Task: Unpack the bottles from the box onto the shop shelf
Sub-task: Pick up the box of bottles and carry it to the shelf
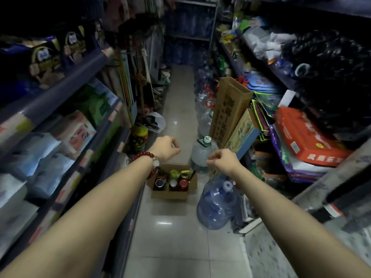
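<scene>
An open cardboard box sits on the tiled aisle floor ahead of me, holding several bottles with dark, green and red caps. Both my arms stretch out above it. My left hand, with a red bead bracelet on the wrist, hangs above the box's far left corner, fingers curled in and holding nothing. My right hand hovers to the right of the box, also curled and holding nothing. Shop shelves run along the left side.
A large blue water jug lies right of the box, with clear jugs behind it. A tall cardboard carton leans on the right shelving. Packaged goods fill the left shelves, and a red flat box and bags fill the right.
</scene>
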`<state>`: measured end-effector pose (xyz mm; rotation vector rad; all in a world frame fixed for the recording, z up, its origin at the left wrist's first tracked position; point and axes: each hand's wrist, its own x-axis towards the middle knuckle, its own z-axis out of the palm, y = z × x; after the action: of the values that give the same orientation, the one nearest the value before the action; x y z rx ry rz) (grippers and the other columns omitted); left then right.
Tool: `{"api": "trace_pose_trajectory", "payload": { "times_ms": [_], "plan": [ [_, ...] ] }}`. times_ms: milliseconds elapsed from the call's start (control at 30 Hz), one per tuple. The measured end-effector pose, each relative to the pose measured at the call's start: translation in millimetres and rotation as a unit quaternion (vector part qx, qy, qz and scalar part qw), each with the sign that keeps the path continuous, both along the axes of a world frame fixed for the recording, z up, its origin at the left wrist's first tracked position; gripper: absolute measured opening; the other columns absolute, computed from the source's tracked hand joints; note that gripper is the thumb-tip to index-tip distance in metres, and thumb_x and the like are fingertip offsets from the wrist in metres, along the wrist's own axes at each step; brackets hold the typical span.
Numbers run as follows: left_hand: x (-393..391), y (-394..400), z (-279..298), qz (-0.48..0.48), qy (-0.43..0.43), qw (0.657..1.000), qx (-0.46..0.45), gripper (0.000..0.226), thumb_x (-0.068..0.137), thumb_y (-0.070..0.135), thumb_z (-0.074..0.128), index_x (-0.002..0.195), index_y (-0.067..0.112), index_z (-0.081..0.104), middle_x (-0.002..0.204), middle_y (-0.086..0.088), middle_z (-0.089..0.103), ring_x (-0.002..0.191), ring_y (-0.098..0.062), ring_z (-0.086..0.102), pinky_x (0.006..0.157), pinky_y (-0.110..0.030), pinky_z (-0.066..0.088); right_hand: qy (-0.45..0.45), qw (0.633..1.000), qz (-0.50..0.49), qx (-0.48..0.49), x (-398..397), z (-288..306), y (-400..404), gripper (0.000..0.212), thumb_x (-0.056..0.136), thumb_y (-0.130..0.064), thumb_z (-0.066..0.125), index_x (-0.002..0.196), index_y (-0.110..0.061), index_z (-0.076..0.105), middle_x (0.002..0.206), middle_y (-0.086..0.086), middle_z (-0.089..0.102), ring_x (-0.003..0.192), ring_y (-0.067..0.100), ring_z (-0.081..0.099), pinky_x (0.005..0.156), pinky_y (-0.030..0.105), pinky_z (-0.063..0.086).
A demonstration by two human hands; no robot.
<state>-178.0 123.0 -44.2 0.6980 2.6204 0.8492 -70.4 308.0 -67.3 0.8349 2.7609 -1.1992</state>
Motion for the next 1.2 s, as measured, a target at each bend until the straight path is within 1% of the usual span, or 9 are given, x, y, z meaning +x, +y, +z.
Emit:
{"api": "trace_pose_trajectory", "payload": {
  "times_ms": [133, 333, 500, 633, 700, 833, 967, 1033, 1200],
  "plan": [
    [-48, 23, -4, 0.033, -0.012, 0.999, 0.013, 0.018, 0.086, 0.021, 0.064, 0.099, 0.009, 0.066, 0.102, -0.011, 0.069, 0.097, -0.023, 0.064, 0.085, -0.031, 0.051, 0.002, 1.0, 0.018, -0.013, -62, 2, 27, 0.029, 0.083, -0.02, 0.07, 0.108, -0.005, 0.068, 0.103, 0.011, 0.068, 0.1, 0.023, 0.062, 0.092, 0.035, 0.051],
    [-117, 41, -37, 0.062, -0.048, 0.997, 0.004, 0.018, 0.085, 0.021, 0.065, 0.099, 0.01, 0.066, 0.104, -0.012, 0.069, 0.097, -0.023, 0.064, 0.087, -0.032, 0.051, -0.033, 0.998, 0.034, -0.045, -138, -31, 46, 0.033, 0.084, -0.017, 0.071, 0.112, -0.002, 0.064, 0.106, 0.013, 0.066, 0.098, 0.023, 0.061, 0.086, 0.031, 0.049],
    [-182, 57, -77, 0.06, -0.071, 0.996, -0.003, 0.018, 0.086, 0.02, 0.064, 0.099, 0.008, 0.066, 0.104, -0.014, 0.067, 0.097, -0.025, 0.063, 0.084, -0.031, 0.049, -0.058, 0.996, 0.032, -0.064, -202, -73, 61, 0.03, 0.084, -0.019, 0.071, 0.108, -0.003, 0.065, 0.102, 0.011, 0.067, 0.086, 0.016, 0.058, 0.073, 0.023, 0.043],
    [-232, 81, -116, 0.041, -0.104, 0.994, -0.003, 0.017, 0.088, 0.017, 0.062, 0.099, 0.006, 0.066, 0.101, -0.015, 0.069, 0.083, -0.021, 0.06, 0.072, -0.027, 0.047, -0.073, 0.995, 0.029, -0.065, -244, -107, 76, 0.027, 0.085, -0.02, 0.069, 0.106, -0.004, 0.065, 0.095, 0.006, 0.063, 0.085, 0.015, 0.056, 0.061, 0.018, 0.04],
    [-251, 93, -138, 0.033, -0.118, 0.992, -0.016, 0.017, 0.088, 0.018, 0.061, 0.099, 0.006, 0.067, 0.1, -0.014, 0.069, 0.086, -0.023, 0.062, 0.071, -0.026, 0.045, -0.077, 0.995, 0.01, -0.069, -260, -125, 87, 0.026, 0.086, -0.019, 0.069, 0.106, -0.003, 0.067, 0.093, 0.006, 0.063, 0.084, 0.014, 0.056, 0.056, 0.015, 0.038],
    [-280, 113, -182, 0.045, -0.157, 0.987, -0.004, 0.016, 0.086, 0.017, 0.06, 0.097, 0.008, 0.068, 0.097, -0.013, 0.07, 0.083, -0.019, 0.062, 0.075, -0.029, 0.051, -0.108, 0.992, -0.003, -0.06, -281, -165, 105, 0.024, 0.085, -0.024, 0.069, 0.101, -0.006, 0.069, 0.091, 0.007, 0.066, 0.083, 0.014, 0.058, 0.065, 0.021, 0.041],
    [-301, 122, -234, 0.063, -0.18, 0.982, 0.005, 0.011, 0.084, 0.019, 0.062, 0.092, 0.014, 0.069, 0.096, -0.01, 0.071, 0.083, -0.018, 0.063, 0.072, -0.024, 0.048, -0.122, 0.989, -0.034, -0.08, -297, -218, 118, 0.024, 0.082, -0.022, 0.071, 0.099, -0.005, 0.071, 0.091, 0.008, 0.069, 0.087, 0.014, 0.06, 0.077, 0.024, 0.044],
    [-308, 121, -266, 0.075, -0.188, 0.979, 0.011, 0.01, 0.083, 0.02, 0.064, 0.09, 0.015, 0.069, 0.096, -0.008, 0.071, 0.084, -0.019, 0.063, 0.072, -0.023, 0.046, -0.132, 0.988, -0.032, -0.081, -304, -249, 120, 0.024, 0.081, -0.02, 0.072, 0.097, -0.003, 0.072, 0.092, 0.012, 0.071, 0.083, 0.015, 0.059, 0.076, 0.027, 0.045],
    [-319, 113, -350, 0.09, -0.194, 0.977, -0.004, 0.011, 0.081, 0.016, 0.065, 0.09, 0.011, 0.068, 0.1, -0.01, 0.071, 0.096, -0.026, 0.065, 0.086, -0.034, 0.05, -0.148, 0.985, -0.026, -0.086, -309, -338, 118, 0.026, 0.081, -0.022, 0.073, 0.095, -0.001, 0.071, 0.095, 0.018, 0.072, 0.094, 0.029, 0.065, 0.081, 0.034, 0.048]
  ]
}}
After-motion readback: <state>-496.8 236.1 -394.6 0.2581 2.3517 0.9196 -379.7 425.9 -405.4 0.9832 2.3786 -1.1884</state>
